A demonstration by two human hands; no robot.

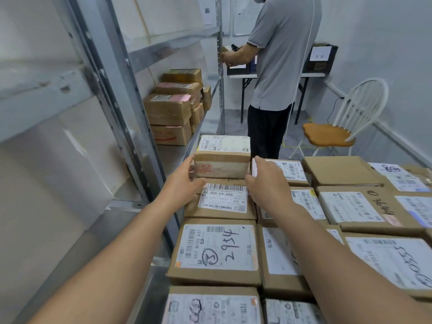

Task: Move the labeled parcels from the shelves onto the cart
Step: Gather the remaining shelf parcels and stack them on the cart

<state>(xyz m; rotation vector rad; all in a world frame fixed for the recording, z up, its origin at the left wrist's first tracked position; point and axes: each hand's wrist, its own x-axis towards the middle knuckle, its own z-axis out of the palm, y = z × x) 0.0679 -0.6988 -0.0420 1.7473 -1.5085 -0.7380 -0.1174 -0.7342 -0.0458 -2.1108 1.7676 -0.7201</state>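
Note:
A small brown parcel with a white label on top sits on the far end of a layer of labeled cardboard parcels stacked in front of me. My left hand grips its left side and my right hand grips its right side. Below it lies a parcel labeled J4-J06. The cart itself is hidden under the boxes. More labeled parcels are stacked on the metal shelf at the left.
The grey shelf upright stands close on the left. A person in a grey shirt stands ahead at a folding table. A white chair with a wooden seat stands to the right, near the wall.

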